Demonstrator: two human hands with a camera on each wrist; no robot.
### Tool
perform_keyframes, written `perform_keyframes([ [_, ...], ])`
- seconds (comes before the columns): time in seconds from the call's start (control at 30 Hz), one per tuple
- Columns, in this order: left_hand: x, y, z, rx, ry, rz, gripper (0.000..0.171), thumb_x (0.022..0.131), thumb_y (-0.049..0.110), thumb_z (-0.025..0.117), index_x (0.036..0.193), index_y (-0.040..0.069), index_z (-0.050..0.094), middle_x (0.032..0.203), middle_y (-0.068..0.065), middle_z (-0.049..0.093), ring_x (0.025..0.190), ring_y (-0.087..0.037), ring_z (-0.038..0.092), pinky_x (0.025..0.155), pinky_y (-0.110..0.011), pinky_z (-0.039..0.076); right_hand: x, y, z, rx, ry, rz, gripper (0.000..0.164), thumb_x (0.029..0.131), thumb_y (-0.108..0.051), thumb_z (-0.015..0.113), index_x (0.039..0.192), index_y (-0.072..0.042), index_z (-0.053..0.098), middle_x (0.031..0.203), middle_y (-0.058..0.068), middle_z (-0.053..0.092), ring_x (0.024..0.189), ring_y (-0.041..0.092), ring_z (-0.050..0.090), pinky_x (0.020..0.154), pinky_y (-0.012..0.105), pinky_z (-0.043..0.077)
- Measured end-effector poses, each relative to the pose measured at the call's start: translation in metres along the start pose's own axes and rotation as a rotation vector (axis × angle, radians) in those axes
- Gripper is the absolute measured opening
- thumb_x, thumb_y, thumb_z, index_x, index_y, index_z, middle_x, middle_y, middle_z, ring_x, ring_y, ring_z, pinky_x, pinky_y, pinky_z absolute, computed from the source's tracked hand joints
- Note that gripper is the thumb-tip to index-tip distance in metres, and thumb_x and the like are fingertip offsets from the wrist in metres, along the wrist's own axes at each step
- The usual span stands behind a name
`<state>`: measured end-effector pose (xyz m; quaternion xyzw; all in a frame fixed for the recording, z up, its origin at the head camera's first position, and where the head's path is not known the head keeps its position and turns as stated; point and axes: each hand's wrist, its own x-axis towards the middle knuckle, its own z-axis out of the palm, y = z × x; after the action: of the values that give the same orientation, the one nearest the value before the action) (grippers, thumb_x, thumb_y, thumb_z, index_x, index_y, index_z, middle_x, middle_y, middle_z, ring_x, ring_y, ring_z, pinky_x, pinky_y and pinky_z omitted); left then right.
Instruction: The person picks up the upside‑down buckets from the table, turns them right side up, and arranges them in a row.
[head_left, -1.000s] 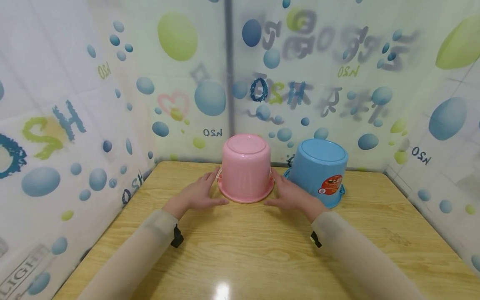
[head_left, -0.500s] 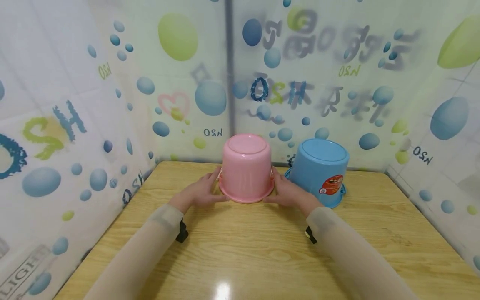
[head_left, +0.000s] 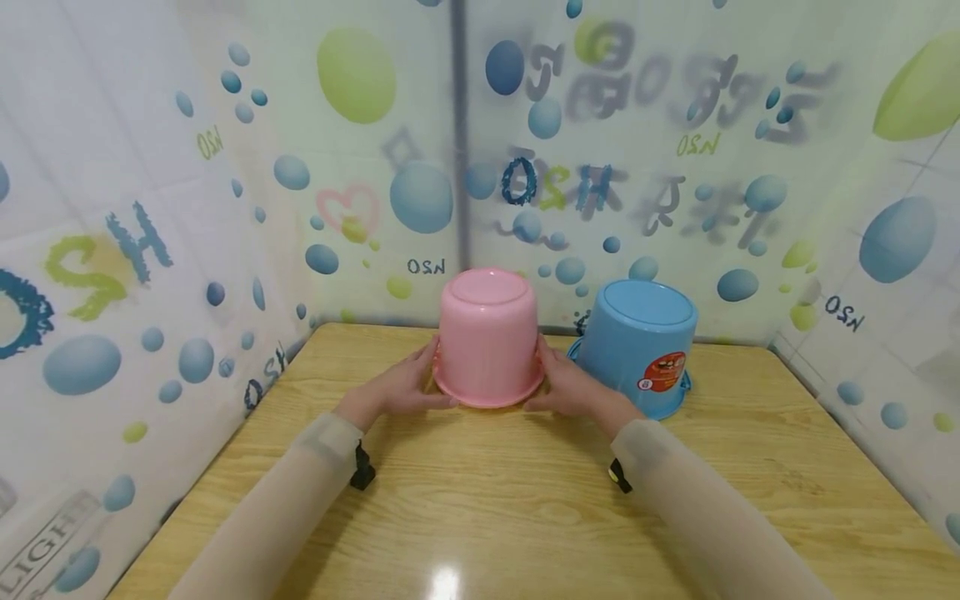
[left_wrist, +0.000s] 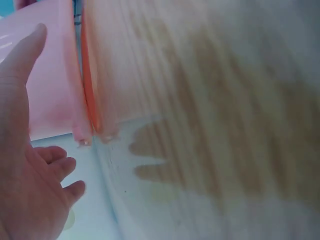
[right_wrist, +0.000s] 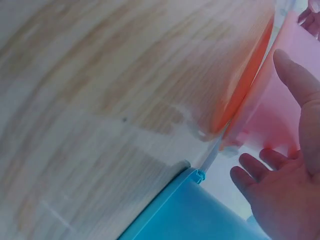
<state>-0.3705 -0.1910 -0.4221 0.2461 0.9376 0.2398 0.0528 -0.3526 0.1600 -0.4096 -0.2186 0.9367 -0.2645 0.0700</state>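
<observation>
An upside-down pink bucket is on the wooden table, held between both hands. On its left side lies my left hand, its thumb in front and its fingers reaching back along the wall. My right hand mirrors it on the other side. Both wrist views show the thumbs extended across the bucket wall and the fingers spread, fairly straight. An orange strip runs along the bucket's rim in the right wrist view. The bucket's inside is hidden.
A blue bucket with a red oval label stands upside down just right of my right hand. The wooden table ends at a patterned curtain behind it, and similar curtains rise at left and right.
The pink bucket has shifted slightly left, and its rim now shows a little lower. My hands have closed in on its sides since a second ago. The blue bucket keeps its place.
</observation>
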Motion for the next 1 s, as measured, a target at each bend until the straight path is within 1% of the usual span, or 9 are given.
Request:
perform_keyframes([
  [0.07, -0.001, -0.001, 0.0, -0.024, 0.016, 0.035, 0.138, 0.091, 0.067, 0.082, 0.176, 0.023, -0.017, 0.186, -0.015, 0.005, 0.168, -0.044, 0.023, 0.135, -0.061, 0.025, 0.0, 0.0, 0.0, -0.007, 0.01, -0.014, 0.135, 0.095, -0.036, 0.09, 0.176, -0.014, -0.016, 0.184, 0.023, 0.011, 0.169, 0.045, 0.021, 0.136, 0.061, 0.025],
  [0.17, -0.004, -0.003, 0.0, -0.055, 0.04, 0.063, 0.137, 0.093, 0.062, 0.083, 0.175, 0.024, -0.019, 0.185, -0.014, 0.007, 0.168, -0.044, 0.026, 0.135, -0.061, 0.025, 0.001, -0.001, 0.001, -0.008, 0.034, -0.03, 0.133, 0.095, -0.037, 0.088, 0.176, -0.015, -0.015, 0.184, 0.022, 0.013, 0.168, 0.045, 0.023, 0.135, 0.062, 0.026],
  [0.3, -0.007, -0.005, -0.001, -0.074, 0.069, 0.057, 0.132, 0.094, 0.062, 0.081, 0.175, 0.027, -0.016, 0.185, -0.012, 0.011, 0.168, -0.043, 0.025, 0.136, -0.062, 0.024, 0.001, -0.003, 0.0, -0.003, 0.069, -0.026, 0.125, 0.097, -0.043, 0.084, 0.178, -0.019, -0.009, 0.184, 0.018, 0.019, 0.167, 0.044, 0.027, 0.134, 0.062, 0.029],
  [0.4, -0.009, -0.006, -0.002, -0.092, 0.087, 0.063, 0.13, 0.094, 0.061, 0.082, 0.176, 0.028, -0.013, 0.185, -0.01, 0.012, 0.168, -0.042, 0.024, 0.135, -0.063, 0.024, -0.001, -0.004, -0.002, 0.009, 0.076, -0.013, 0.123, 0.097, -0.045, 0.083, 0.178, -0.022, -0.006, 0.184, 0.015, 0.02, 0.168, 0.043, 0.026, 0.134, 0.063, 0.028],
  [0.57, -0.011, -0.007, -0.003, -0.148, 0.094, 0.068, 0.127, 0.094, 0.057, 0.084, 0.176, 0.034, -0.011, 0.186, -0.003, 0.006, 0.171, -0.037, 0.019, 0.136, -0.063, 0.023, -0.005, -0.002, -0.004, 0.06, 0.071, -0.033, 0.12, 0.098, -0.045, 0.082, 0.178, -0.022, -0.005, 0.186, 0.013, 0.013, 0.17, 0.044, 0.02, 0.135, 0.065, 0.025],
  [0.67, -0.012, -0.006, -0.003, -0.187, 0.095, 0.066, 0.126, 0.094, 0.055, 0.084, 0.176, 0.038, -0.01, 0.186, 0.002, 0.005, 0.172, -0.035, 0.017, 0.137, -0.062, 0.021, -0.006, 0.001, -0.004, 0.116, 0.071, -0.065, 0.12, 0.099, -0.046, 0.081, 0.178, -0.024, -0.007, 0.187, 0.007, 0.007, 0.171, 0.041, 0.018, 0.135, 0.065, 0.023],
  [0.8, -0.016, -0.004, -0.005, -0.231, 0.107, 0.049, 0.121, 0.095, 0.054, 0.084, 0.175, 0.044, -0.006, 0.186, 0.003, 0.012, 0.17, -0.037, 0.021, 0.135, -0.066, 0.023, -0.007, 0.005, -0.003, 0.174, 0.087, -0.085, 0.119, 0.098, -0.051, 0.08, 0.177, -0.035, -0.007, 0.187, -0.001, 0.006, 0.17, 0.04, 0.024, 0.134, 0.067, 0.025],
  [0.9, -0.019, -0.002, -0.007, -0.265, 0.124, 0.022, 0.114, 0.096, 0.056, 0.082, 0.174, 0.051, -0.001, 0.185, 0.002, 0.02, 0.168, -0.042, 0.026, 0.132, -0.07, 0.027, -0.009, 0.004, -0.003, 0.216, 0.099, -0.078, 0.114, 0.098, -0.054, 0.079, 0.175, -0.046, -0.005, 0.187, -0.005, 0.011, 0.168, 0.039, 0.03, 0.131, 0.071, 0.028],
  [1.0, -0.021, 0.001, -0.008, -0.303, 0.146, 0.001, 0.107, 0.096, 0.061, 0.08, 0.172, 0.056, 0.004, 0.184, 0.002, 0.024, 0.167, -0.044, 0.029, 0.13, -0.074, 0.028, -0.011, 0.002, -0.006, 0.248, 0.112, -0.091, 0.11, 0.1, -0.052, 0.079, 0.175, -0.049, -0.002, 0.186, -0.003, 0.017, 0.166, 0.039, 0.034, 0.129, 0.072, 0.031],
])
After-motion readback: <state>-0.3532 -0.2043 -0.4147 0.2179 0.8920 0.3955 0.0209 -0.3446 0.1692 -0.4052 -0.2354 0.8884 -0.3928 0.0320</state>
